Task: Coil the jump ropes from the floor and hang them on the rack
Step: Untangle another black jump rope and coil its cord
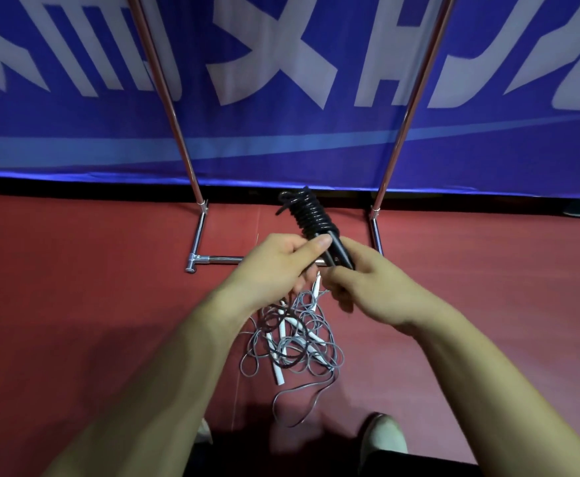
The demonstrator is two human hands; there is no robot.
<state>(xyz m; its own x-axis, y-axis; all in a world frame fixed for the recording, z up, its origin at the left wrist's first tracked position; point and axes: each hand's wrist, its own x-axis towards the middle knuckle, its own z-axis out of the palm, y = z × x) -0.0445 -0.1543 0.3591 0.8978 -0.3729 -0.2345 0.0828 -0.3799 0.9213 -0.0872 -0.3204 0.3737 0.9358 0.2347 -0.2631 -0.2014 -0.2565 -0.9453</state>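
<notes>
The black jump rope [312, 216] is held up in front of the rack [390, 160], its cord wound tightly in turns around its paired handles, with a loose end showing at the top of the bundle. The left hand [274, 266] is closed around the lower part of the handles, thumb pressed along them; the right hand [367, 284] is pinched on the handle ends from the other side. The coiling of this rope is judged almost finished, the end perhaps being secured. Next, the bundle would have to be lifted to the rack's upper bar, which is out of view. A tangle of grey ropes with white handles [293, 339] is left lying on the red floor [92, 287] below the hands.
</notes>
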